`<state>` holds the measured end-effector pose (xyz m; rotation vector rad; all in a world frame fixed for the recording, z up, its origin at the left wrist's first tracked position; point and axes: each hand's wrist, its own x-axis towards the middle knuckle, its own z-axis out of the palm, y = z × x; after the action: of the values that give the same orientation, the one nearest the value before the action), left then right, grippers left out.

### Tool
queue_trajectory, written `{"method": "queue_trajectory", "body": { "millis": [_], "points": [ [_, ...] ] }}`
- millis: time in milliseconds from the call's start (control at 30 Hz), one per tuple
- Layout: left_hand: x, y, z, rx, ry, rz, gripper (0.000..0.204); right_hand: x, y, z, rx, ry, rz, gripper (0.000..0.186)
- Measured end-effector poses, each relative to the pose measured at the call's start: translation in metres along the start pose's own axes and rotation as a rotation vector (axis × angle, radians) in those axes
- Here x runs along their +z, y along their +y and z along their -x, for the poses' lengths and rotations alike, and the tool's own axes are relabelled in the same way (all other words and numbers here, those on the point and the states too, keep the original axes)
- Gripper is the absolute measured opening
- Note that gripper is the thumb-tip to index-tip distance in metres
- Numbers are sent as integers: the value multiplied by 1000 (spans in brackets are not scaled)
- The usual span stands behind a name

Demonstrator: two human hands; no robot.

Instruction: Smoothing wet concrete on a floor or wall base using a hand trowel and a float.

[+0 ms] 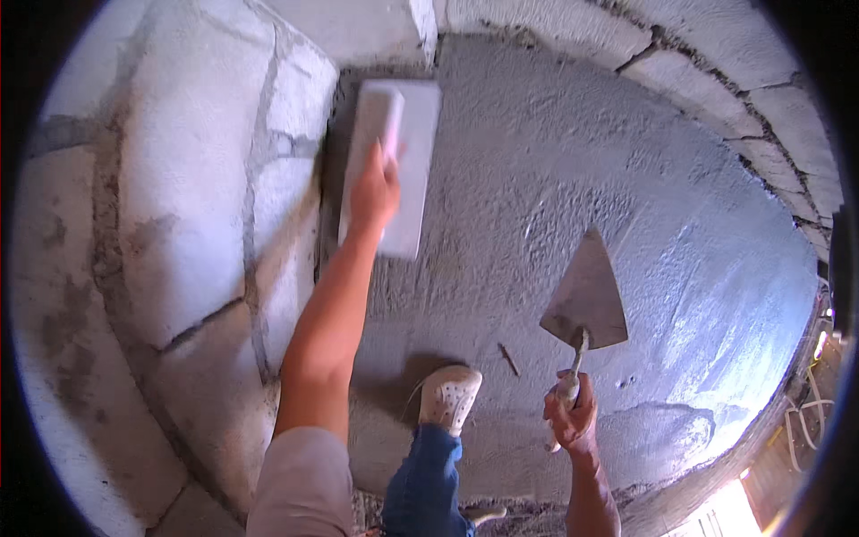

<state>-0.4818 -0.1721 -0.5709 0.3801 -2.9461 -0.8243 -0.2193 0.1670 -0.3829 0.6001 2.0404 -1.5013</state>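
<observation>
My left hand [374,192] is closed round the handle of a pale rectangular plastering float [407,192]. The float lies flat against the wet grey mortar [510,152], close to the corner by the block wall on the left. In my right hand [573,412] is a pointing trowel [586,291], gripped by its handle. Its triangular metal blade points away from me over the mortar, and I cannot tell whether it touches the surface. The palm side of my left hand and the part of the handle within it are hidden.
Block walls with mortar joints rise at the left [192,179] and along the far side [698,89]. A short thin stick [509,360] lies on the surface. My foot in a pale clog [450,396] stands near the front. A white pipe-like piece [810,421] is at the far right.
</observation>
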Motion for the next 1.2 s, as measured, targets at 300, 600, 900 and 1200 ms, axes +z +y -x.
{"method": "queue_trajectory", "body": {
  "millis": [300,600,900,1200],
  "points": [
    [-30,-45,8,41,132,-78,47,-80,-59,-137,-89,239,462,34],
    [-25,-49,82,137,-264,-19,52,-48,3,-173,28,248,148,29],
    [-17,27,20,-106,-283,-42,44,-4,70,-89,152,184,116,26],
    [-42,-57,45,-99,9,-118,40,-42,78,-17,162,126,275,25]
  ]
}}
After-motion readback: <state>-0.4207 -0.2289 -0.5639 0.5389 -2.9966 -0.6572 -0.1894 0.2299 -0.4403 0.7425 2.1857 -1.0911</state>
